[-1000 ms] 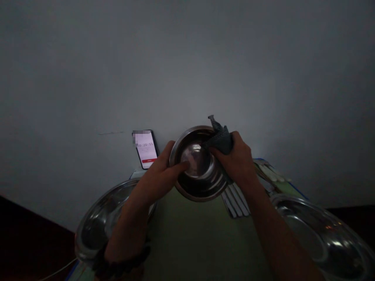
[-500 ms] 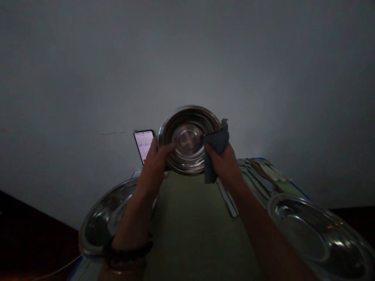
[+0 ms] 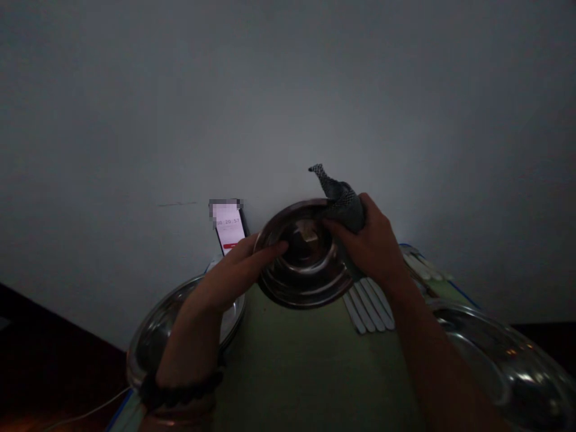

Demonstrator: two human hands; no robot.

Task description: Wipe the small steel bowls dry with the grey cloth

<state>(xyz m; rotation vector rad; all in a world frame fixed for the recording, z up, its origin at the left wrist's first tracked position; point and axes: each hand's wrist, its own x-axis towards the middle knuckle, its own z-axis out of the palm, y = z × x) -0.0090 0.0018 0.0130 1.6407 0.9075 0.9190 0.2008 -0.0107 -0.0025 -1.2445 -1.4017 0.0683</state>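
The person's left hand (image 3: 240, 267) grasps the near-left rim of a metal bowl (image 3: 308, 240), the thumb laid over the inside and the fingers out of sight behind. The right hand (image 3: 375, 243) is closed around a bunched grey cloth (image 3: 348, 207), pressing it against the bowl's right rim, with one twisted end of the cloth sticking up beyond the grip. The bowl sits between the two hands, tilted so that its hollow faces the person, above a green table top (image 3: 306, 366). Just beyond the left hand's grip a lit phone (image 3: 230, 225) leans near the wall (image 3: 288, 108). Below and left of that grip lies a large metal basin (image 3: 150, 336), partly covered by the forearm, which wears a dark wristband (image 3: 182, 390). Directly below the right hand's grip is a row of flat metal handles (image 3: 369, 309); to its right are pale-handled utensils (image 3: 423, 267), and farther down on that side, a second basin (image 3: 517, 354).
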